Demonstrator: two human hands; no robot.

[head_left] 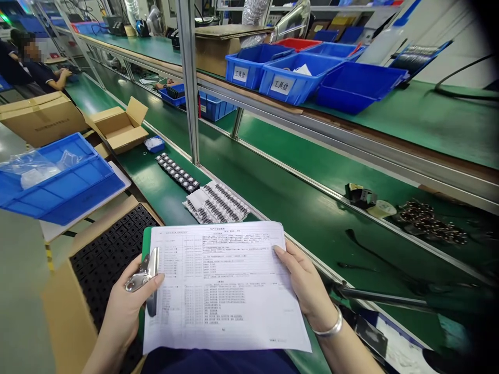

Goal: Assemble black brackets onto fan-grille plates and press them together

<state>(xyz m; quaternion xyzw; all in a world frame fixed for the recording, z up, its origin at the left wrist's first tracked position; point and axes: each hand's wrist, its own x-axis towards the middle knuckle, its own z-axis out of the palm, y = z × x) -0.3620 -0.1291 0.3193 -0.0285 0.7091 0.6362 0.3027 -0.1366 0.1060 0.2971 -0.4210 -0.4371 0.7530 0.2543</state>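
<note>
I have the green clipboard (145,244) up in front of me, a printed sheet (224,285) clamped on it and turned sideways so the lines read across. My left hand (127,306) has its grip closed on the clipboard's left edge, thumb pressed beside the metal clip (144,275), which steadies the board from that side. My right hand (304,285) wraps the right edge, thumb laid flat on the paper to keep it from lifting; a silver bangle (327,327) sits at that wrist. Just below the board lies a black cell tray (105,254) in a carton. Beyond, on the green bench (296,208), trays of small parts (216,202) lie within reach. Left is a blue bin (66,182) holding bags, then an open cardboard box (119,127). Labelled blue bins (290,78) line the upper shelf.
</note>
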